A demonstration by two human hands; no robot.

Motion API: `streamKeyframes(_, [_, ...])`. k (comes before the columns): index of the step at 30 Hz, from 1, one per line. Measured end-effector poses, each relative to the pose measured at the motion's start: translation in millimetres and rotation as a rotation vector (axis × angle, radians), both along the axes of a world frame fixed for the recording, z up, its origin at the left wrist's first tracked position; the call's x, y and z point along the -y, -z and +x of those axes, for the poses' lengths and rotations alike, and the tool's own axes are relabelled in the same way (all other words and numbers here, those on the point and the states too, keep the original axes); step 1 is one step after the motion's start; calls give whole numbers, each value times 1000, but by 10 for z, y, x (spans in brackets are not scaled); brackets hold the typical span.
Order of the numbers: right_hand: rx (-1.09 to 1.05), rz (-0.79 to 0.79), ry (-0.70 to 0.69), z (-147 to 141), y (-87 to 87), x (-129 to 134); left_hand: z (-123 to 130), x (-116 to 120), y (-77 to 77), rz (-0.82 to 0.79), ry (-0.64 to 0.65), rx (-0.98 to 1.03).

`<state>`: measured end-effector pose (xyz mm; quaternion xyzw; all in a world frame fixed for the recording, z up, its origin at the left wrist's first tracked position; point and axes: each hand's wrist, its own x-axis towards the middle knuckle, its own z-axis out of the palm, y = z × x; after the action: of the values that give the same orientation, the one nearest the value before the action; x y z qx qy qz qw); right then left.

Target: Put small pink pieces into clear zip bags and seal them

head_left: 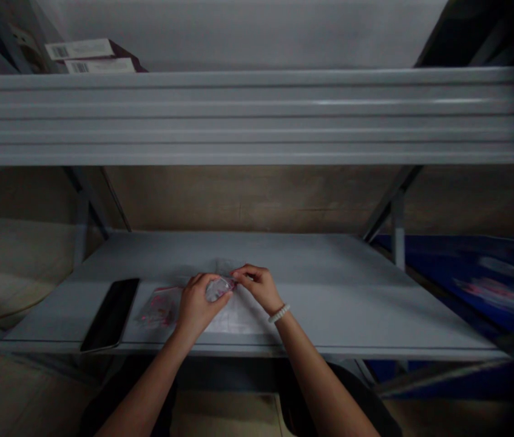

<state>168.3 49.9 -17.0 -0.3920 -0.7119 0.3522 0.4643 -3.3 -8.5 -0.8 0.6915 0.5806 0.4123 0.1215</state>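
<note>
Plastic bag point(215, 291): between both hands; light, soft, slippery, I guess.
Left hand point(197, 302): curled around it, thumb and fingers holding.
Right hand point(259, 286): pinching its edge.
Best hold: I'd pick that edge.

Thin, clear plastic of a handheld packet point(216, 290) shines over a smooth, matt tabletop point(329, 303); a second plastic bag point(161, 306) looks filmy and creased. A flat device point(111, 314) shows a sleek, glassy face, smooth beads form a bracelet point(279, 314), ridged metal with a soft sheen fronts a shelf point(257, 121), and cartons point(99, 65) appear of paperboard.
</note>
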Motion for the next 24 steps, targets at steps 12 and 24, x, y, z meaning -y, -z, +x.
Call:
streamKeyframes(12, [549, 161, 287, 40, 253, -121, -22, 0, 3, -20, -7, -13])
streamKeyframes(24, [151, 41, 6, -49, -365, 248, 36, 13, -16, 5, -12, -10])
